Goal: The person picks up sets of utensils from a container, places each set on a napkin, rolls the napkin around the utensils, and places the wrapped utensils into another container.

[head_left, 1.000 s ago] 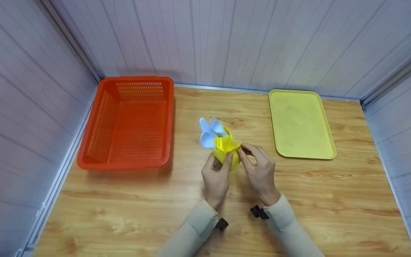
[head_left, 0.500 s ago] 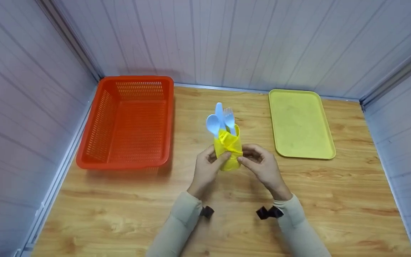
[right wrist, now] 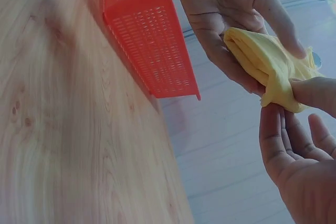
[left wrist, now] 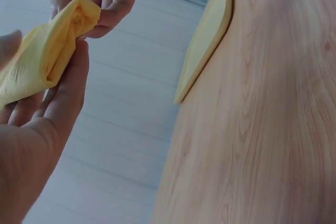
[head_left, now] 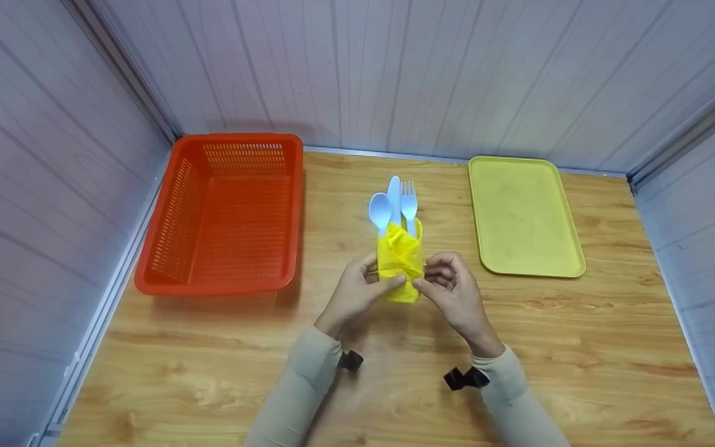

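A folded yellow napkin (head_left: 400, 257) is wrapped around a light-blue spoon (head_left: 380, 208), knife (head_left: 394, 195) and fork (head_left: 408, 203), whose heads stick out at its far end. My left hand (head_left: 357, 287) grips the bundle from the left, thumb across the front and fingers behind. On the other side my right hand (head_left: 457, 295) pinches the napkin's right edge between thumb and fingers. In the left wrist view the folded bottom end of the napkin (left wrist: 52, 56) shows its layers. The cutlery handles are hidden inside the cloth.
An orange-red plastic basket (head_left: 221, 289) stands on the left of the wooden table (head_left: 612, 347). A yellow tray (head_left: 526, 214) lies at the back right. Pale panel walls (head_left: 370, 74) enclose the back and both sides.
The napkin bundle has turned from tilting left to nearly straight, cutlery pointing away from me. My right hand has shifted lower along the napkin's right edge, and my left forearm has swung outward.
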Available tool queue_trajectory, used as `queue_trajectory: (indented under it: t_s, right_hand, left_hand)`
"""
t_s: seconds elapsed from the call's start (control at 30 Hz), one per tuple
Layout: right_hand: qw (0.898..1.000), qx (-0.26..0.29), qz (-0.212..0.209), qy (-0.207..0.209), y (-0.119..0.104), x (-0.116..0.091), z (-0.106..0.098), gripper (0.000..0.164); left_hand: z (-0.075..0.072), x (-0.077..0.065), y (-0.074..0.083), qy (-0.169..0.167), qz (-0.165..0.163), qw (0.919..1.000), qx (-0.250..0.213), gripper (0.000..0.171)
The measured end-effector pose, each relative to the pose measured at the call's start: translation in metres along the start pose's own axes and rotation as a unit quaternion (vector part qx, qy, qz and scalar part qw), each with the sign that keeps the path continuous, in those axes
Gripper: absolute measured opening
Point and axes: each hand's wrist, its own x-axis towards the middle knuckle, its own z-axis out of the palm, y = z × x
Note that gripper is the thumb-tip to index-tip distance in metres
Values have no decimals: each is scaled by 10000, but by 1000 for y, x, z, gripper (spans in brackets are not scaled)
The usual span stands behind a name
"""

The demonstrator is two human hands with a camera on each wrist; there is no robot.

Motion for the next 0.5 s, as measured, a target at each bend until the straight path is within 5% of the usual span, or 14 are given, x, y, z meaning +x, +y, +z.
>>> queue_trajectory:
  t_s: [0.5]
  right_hand:
    - [9982,360,471,-105,8,-2,-2,37]
  left_hand:
    - [0,-2,4,-20,-191,9998,-36,49]
